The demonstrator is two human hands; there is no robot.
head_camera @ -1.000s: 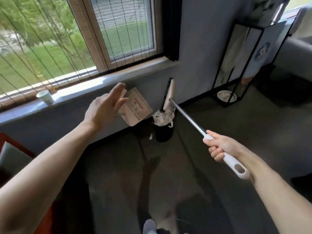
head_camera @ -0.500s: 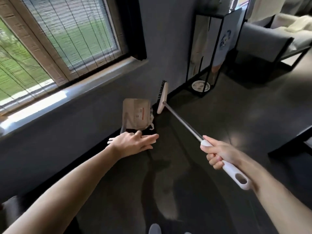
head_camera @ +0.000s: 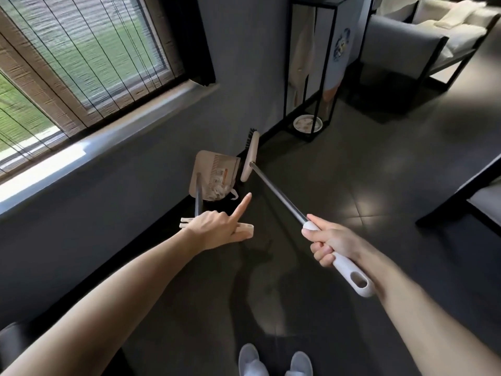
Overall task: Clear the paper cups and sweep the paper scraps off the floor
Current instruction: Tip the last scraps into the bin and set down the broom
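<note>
The beige dustpan (head_camera: 214, 172) hung tilted, white paper scraps (head_camera: 218, 192) bunched at its lower edge, the metal-shafted broom (head_camera: 276, 191) raised just beside it.

dustpan (head_camera: 214, 170) just left of broom (head_camera: 276, 195), both near the wall (head_camera: 244, 63)

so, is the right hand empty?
No, the right hand grips the broom by its white handle end, fingers curled round it.

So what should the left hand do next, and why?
Probably close the left hand fully round the dustpan handle: its index finger sticks out straight, the dustpan is upended with paper scraps at its mouth, and the right hand grips the broom.
</note>
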